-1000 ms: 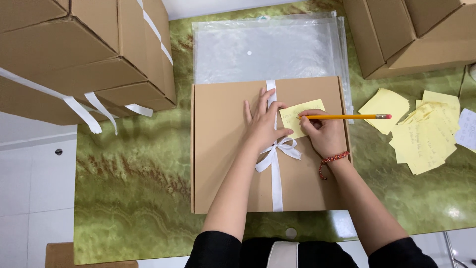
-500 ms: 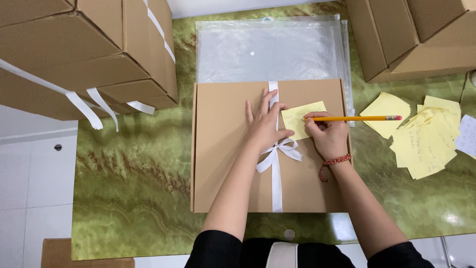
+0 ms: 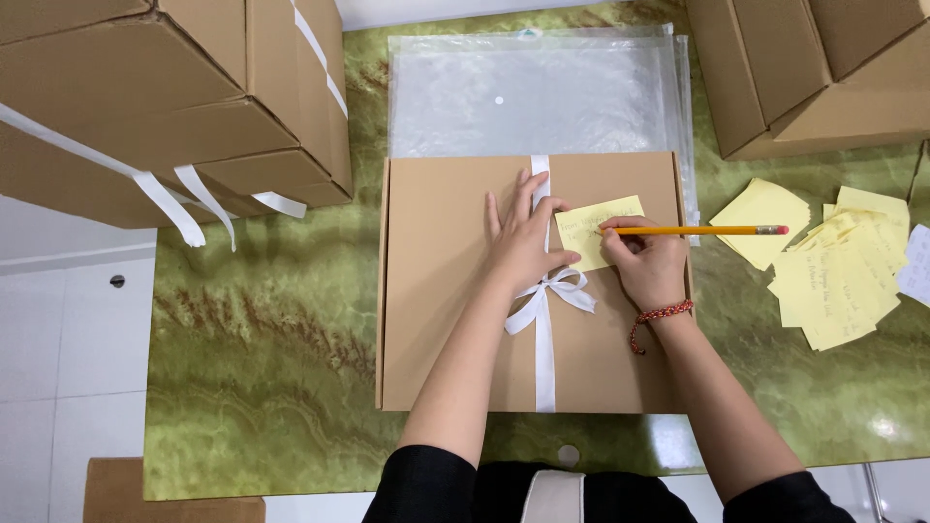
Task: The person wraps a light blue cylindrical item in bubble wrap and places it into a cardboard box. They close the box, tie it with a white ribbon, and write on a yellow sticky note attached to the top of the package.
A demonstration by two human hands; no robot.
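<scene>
Green marbled desk (image 3: 271, 387) carries stacked cardboard cartons (image 3: 174, 97) at the upper left and more cartons (image 3: 823, 68) at the upper right. Clear plastic sleeves (image 3: 533, 97) lie flat at the top centre. Just below them lies a flat kraft box (image 3: 436, 291), bound by a white ribbon (image 3: 544, 368) tied in a bow. Loose yellow notes (image 3: 833, 281) lie scattered to the right. Left hand (image 3: 525, 242) rests flat on the lid, fingers spread, touching a yellow sticky note (image 3: 601, 230) on the box. Right hand (image 3: 651, 266) is closed, pinching a yellow pencil (image 3: 707, 230), tip on the note.
</scene>
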